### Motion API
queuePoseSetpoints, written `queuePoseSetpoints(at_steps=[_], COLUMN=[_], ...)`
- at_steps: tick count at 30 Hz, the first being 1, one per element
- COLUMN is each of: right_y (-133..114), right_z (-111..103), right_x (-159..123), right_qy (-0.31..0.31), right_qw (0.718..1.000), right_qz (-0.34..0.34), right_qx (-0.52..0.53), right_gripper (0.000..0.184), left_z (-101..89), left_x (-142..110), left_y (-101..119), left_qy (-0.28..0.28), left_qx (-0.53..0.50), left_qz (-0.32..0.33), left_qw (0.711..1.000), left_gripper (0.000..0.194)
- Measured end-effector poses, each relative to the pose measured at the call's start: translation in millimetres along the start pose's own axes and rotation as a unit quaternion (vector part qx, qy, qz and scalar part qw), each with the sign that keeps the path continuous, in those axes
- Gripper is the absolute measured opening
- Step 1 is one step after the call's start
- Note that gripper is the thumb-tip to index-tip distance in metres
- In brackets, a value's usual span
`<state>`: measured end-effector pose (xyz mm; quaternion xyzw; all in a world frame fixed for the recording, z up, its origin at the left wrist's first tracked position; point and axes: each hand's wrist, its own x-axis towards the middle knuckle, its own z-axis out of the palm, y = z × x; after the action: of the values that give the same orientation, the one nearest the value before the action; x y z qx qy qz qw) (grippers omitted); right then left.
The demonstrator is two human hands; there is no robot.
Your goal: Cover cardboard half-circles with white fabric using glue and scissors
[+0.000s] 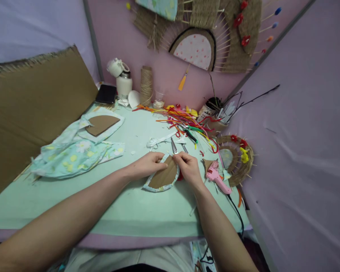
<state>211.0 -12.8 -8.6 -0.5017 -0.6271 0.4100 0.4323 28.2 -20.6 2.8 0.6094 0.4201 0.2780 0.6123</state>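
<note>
A brown cardboard half-round point(163, 176) with floral cloth folded around its rim lies on the mint-green table point(124, 211). My left hand point(147, 165) rests on its upper left edge, fingers curled and pressing the cloth border down. My right hand point(188, 166) pinches the cloth at the piece's top right corner. Scissors point(174, 146) lie just beyond my fingers. A pink glue gun point(217, 176) lies right of my right hand, its black cord running off the table edge.
Floral fabric point(73, 151) with another cardboard piece point(102, 124) lies at left. Pipe cleaners point(187, 121) are heaped at the back, beside a twine spool point(146, 85) and a white bottle point(123, 81). A woven round decoration point(238, 158) sits at right. Large cardboard sheet point(31, 109) leans left.
</note>
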Motion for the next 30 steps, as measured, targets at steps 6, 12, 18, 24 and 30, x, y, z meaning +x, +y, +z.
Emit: queuePoseSetpoints(at_steps=[6, 12, 18, 24, 30], right_y=[9.3, 3.7, 6.0, 7.3, 0.3], right_z=[-5.5, 0.1, -0.7, -0.7, 2.2], right_x=[1.4, -1.0, -1.0, 2.1, -0.8], right_qy=[-0.014, 0.031, 0.046, 0.016, 0.034], right_qw=[0.999, 0.999, 0.998, 0.999, 0.999], right_qz=[0.043, -0.013, -0.008, 0.035, -0.001], right_qx=[0.009, -0.037, -0.033, -0.004, -0.029], right_gripper=[0.055, 0.031, 0.046, 0.042, 0.032], left_z=[1.8, 1.8, 4.2, 5.5, 6.4], left_x=[2.6, 4.8, 4.3, 2.6, 3.1], left_y=[-3.5, -9.0, -4.5, -5.7, -7.2], left_qy=[0.028, 0.046, 0.041, 0.025, 0.029], left_qx=[-0.072, -0.023, -0.079, -0.027, -0.025], left_qz=[0.006, 0.032, 0.025, 0.023, 0.017], left_qw=[0.997, 0.998, 0.996, 0.999, 0.999], left_gripper=[0.025, 0.023, 0.03, 0.022, 0.021])
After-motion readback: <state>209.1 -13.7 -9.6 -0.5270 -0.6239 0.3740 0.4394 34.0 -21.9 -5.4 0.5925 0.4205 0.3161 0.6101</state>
